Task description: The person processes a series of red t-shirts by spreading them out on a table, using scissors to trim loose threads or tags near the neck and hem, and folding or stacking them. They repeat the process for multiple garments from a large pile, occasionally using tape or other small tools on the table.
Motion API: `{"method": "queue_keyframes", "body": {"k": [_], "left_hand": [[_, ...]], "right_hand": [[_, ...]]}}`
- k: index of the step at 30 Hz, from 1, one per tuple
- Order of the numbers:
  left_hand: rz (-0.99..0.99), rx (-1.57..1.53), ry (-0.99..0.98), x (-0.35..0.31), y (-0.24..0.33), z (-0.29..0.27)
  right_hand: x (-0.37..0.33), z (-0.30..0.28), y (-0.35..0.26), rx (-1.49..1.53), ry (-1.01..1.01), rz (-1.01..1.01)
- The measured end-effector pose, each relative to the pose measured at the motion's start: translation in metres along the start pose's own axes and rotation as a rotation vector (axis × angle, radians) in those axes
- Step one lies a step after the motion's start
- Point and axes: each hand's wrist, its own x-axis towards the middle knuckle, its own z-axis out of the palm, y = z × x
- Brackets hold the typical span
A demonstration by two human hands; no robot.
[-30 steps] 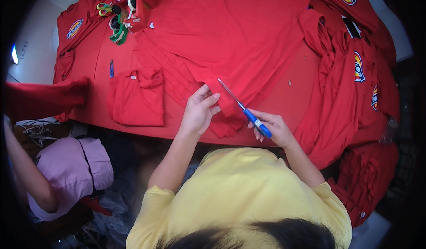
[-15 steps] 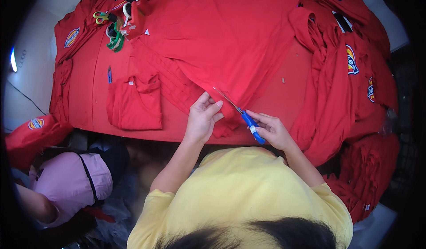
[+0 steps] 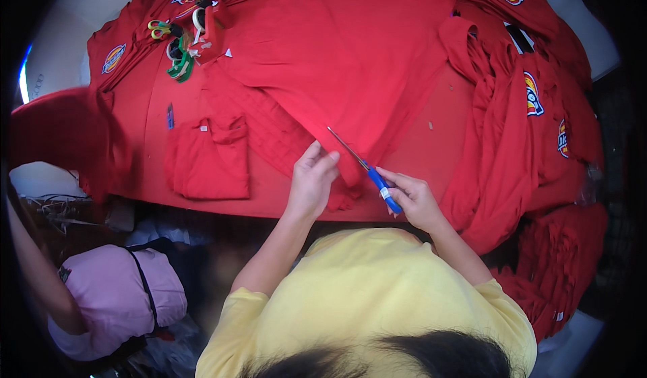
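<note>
A large red garment [image 3: 350, 54] is spread over the red-covered table, its near end coming to a narrow part in front of me. My left hand [image 3: 314, 179] pinches the edge of that near end between thumb and fingers. In my right hand [image 3: 411, 196] is a pair of blue-handled scissors [image 3: 383, 188], gripped by the handle near the table's front edge. Their slim metal blades point away and to the left, lying over the cloth just right of my left fingertips. Whether the blades are apart cannot be made out.
A folded red garment [image 3: 209, 159] and a small blue cutter [image 3: 170, 116] lie to the left. Farther back are tape dispensers [image 3: 180, 64] and yellow-green scissors [image 3: 160, 28]. Red garments [image 3: 485, 135] heap along the right. At left, a person in pink [image 3: 121, 287] is beside a raised red cloth [image 3: 64, 132].
At the left, the red cloth has swung up over the table corner, and the person in pink has shifted. My hands and the scissors have barely moved.
</note>
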Motion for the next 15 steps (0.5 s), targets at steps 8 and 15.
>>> {"method": "queue_keyframes", "body": {"k": [8,15], "left_hand": [[0.044,0.175,-0.097,0.013,0.010,-0.017],[0.087,-0.080,-0.069,0.028,0.018,-0.024]], "right_hand": [[0.017,0.007,-0.024,-0.343,0.049,-0.289],[0.034,0.009,-0.002,-0.114,0.055,-0.234]]}}
